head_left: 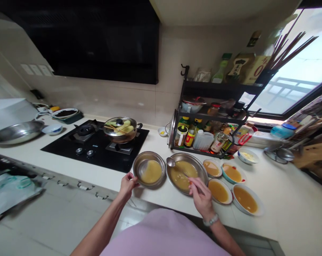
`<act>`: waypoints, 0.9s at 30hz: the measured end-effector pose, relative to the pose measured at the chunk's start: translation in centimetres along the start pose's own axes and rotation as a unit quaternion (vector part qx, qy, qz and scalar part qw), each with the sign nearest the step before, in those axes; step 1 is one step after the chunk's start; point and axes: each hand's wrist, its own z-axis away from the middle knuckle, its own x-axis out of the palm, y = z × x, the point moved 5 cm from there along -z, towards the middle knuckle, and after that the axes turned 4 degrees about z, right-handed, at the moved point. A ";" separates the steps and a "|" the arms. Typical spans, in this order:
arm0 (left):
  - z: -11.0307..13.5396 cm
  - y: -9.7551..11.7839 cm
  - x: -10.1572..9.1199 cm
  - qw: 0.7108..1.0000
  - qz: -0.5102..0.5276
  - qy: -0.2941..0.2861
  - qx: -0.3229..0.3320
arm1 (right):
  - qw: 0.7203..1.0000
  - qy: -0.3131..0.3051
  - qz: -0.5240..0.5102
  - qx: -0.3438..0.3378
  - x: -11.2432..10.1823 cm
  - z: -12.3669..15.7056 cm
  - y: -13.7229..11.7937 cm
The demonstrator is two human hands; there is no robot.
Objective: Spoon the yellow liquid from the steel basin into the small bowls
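My left hand (129, 184) grips the near left rim of a smaller metal bowl (149, 154), which holds some yellowish-brown liquid (152, 171). Beside it stands a larger metal bowl (200, 165) with more of the same liquid. Over that larger bowl, my right hand (201, 195) is closed round the handle of a metal ladle (170, 162). The ladle's head is at the bowl's left rim, close to the gap between the two bowls. Further right are several small bowls of brownish liquid, among them a white bowl (260, 209) and a green-rimmed bowl (227, 177).
A lidded pan (120, 137) sits on the black gas hob (62, 147). Behind the bowls rises a black rack (216, 116) with bottles and jars. A small dish (163, 132) stands near the wall. At far left lies a large wok (17, 132).
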 end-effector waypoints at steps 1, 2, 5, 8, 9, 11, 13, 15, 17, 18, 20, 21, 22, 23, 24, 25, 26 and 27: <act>0.0 0.0 0.0 1.000 -0.001 -0.001 0.002 | 1.000 -0.008 -0.014 0.009 1.0 -0.3 0.0; -0.1 -0.1 0.0 1.000 -0.002 -0.002 0.005 | 0.999 -0.021 -0.026 0.020 2.0 -0.6 0.0; -0.1 -0.2 0.0 1.000 -0.003 -0.001 0.010 | 0.996 -0.055 -0.039 0.058 4.8 -1.3 0.6; -0.1 -0.3 -0.1 1.000 0.002 -0.002 0.013 | 0.994 -0.091 -0.030 0.046 6.9 -1.7 1.0; -0.2 -0.3 -0.1 1.000 0.004 -0.002 0.013 | 0.994 -0.102 -0.029 0.040 7.5 -1.8 1.2; -0.2 -0.5 -0.1 1.000 0.007 -0.003 0.011 | 0.992 -0.109 -0.035 0.055 8.2 -1.7 1.8; -0.2 -0.7 -0.2 1.000 0.009 -0.001 0.008 | 0.988 -0.088 -0.052 0.118 8.5 -1.6 3.0; -0.2 -0.9 -0.3 1.000 0.010 0.005 0.008 | 0.977 -0.049 -0.076 0.194 8.3 -1.4 4.2; -0.1 -0.9 -0.3 1.000 0.011 0.012 0.008 | 0.964 -0.010 -0.104 0.245 7.9 -1.3 5.1; -0.1 -0.9 -0.3 1.000 0.011 0.014 0.008 | 0.958 0.006 -0.120 0.260 7.7 -1.3 5.4; 0.0 -0.8 -0.3 1.000 0.009 0.016 0.004 | 0.946 0.039 -0.154 0.282 7.3 -1.4 5.7; 0.1 -0.7 -0.2 1.000 0.008 0.017 0.003 | 0.938 0.056 -0.173 0.294 7.1 -1.4 5.8; 0.1 -0.7 -0.2 1.000 0.008 0.018 0.002 | 0.930 0.073 -0.193 0.306 6.9 -1.4 5.8; 0.2 -0.6 -0.2 1.000 0.008 0.020 0.002 | 0.921 0.088 -0.210 0.317 6.6 -1.4 5.7; 0.2 -0.5 -0.2 1.000 0.009 0.021 0.002 | 0.912 0.100 -0.226 0.327 6.4 -1.3 5.6; 0.2 -0.5 -0.2 1.000 0.010 0.021 0.001 | 0.906 0.108 -0.237 0.334 6.2 -1.3 5.4; 0.3 -0.4 -0.1 1.000 0.010 0.021 0.000 | 0.901 0.113 -0.246 0.338 5.9 -1.3 5.2; 0.3 -0.3 -0.1 1.000 0.009 0.021 -0.001 | 0.899 0.117 -0.251 0.340 5.5 -1.3 4.9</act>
